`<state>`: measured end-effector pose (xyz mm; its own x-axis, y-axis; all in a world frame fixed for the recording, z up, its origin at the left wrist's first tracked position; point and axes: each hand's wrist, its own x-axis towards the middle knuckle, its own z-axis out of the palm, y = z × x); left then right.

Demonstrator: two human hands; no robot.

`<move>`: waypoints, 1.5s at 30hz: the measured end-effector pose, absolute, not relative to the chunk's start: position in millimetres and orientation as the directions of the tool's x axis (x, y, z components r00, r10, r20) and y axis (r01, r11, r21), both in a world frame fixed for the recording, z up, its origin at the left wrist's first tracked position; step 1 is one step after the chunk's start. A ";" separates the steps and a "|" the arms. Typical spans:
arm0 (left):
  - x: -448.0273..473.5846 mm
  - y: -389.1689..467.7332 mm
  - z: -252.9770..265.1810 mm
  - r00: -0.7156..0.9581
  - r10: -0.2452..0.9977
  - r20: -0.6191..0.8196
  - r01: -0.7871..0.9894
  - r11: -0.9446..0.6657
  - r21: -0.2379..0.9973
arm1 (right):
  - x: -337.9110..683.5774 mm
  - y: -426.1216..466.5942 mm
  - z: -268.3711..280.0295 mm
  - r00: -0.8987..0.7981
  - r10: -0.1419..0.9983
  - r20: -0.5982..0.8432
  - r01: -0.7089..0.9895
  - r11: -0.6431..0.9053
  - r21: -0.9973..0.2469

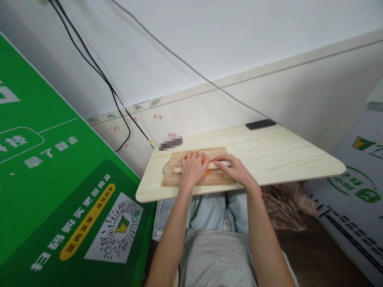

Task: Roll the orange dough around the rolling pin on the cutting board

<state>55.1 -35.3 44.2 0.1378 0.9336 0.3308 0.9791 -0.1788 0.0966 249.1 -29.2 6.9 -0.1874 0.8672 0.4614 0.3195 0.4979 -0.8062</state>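
Observation:
A pale wooden rolling pin lies crosswise over a wooden cutting board. My left hand is bent over the pin's left half, its fingers reaching past the far side. My right hand closes on the pin's right end, with the thumb and fingers around it. Flat orange material, perhaps dough or clay, shows under the pin and beside my left fingers; my left hand covers part of it. A metal ring handle sticks out at the board's left edge.
The board rests on a light wood-grain table against a white wall. A black phone lies at the back edge; a blurred dark item is at the back left. Black cables hang left, near a green printed panel.

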 end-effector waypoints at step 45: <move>70.3 -61.6 30.2 0.117 0.923 0.368 0.978 -0.171 0.119 | 252.7 -15.2 -4.5 0.029 0.892 0.451 0.172 0.440 -0.881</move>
